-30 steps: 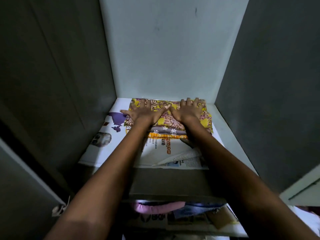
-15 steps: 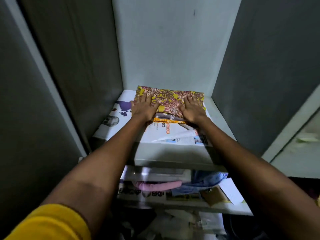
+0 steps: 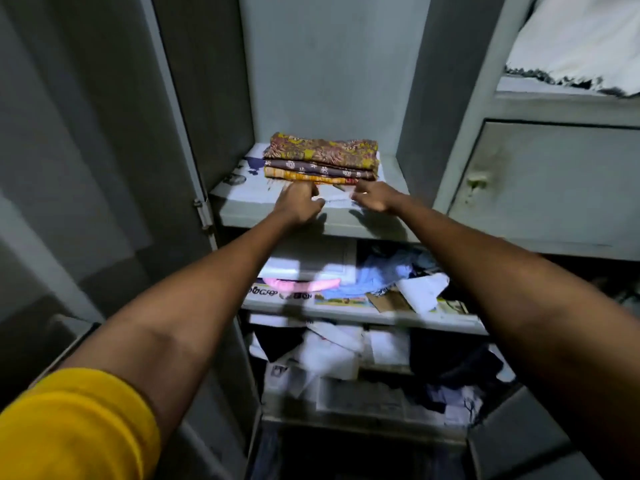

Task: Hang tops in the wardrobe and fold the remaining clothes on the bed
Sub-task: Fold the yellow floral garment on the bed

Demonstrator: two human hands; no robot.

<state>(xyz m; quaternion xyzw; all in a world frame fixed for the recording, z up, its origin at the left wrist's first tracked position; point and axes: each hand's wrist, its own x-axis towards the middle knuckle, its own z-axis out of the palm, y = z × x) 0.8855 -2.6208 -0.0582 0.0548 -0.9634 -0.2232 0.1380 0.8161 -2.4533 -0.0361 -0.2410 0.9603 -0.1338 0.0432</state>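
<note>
A stack of three folded patterned cloths [image 3: 323, 157] lies at the back of a grey wardrobe shelf [image 3: 391, 230], on newspaper lining [image 3: 249, 188]. The top cloth is yellow and maroon, the middle one brown, the bottom one orange. My left hand [image 3: 299, 202] and my right hand [image 3: 375, 197] hover just in front of the stack, off the cloth, fingers loosely curled and holding nothing. A yellow sleeve [image 3: 76, 427] covers my left upper arm.
The shelves below hold jumbled clothes, with a pink garment [image 3: 301, 284], a light blue garment [image 3: 374, 275], papers and dark cloth [image 3: 450, 365]. A grey wardrobe door [image 3: 86, 168] stands open on the left. On the right is a closed locker door [image 3: 554, 181], with white cloth [image 3: 575, 39] above.
Both hands have drawn back off the top of the folded stack toward the shelf's front edge. The camera has pulled back, showing the lower shelves.
</note>
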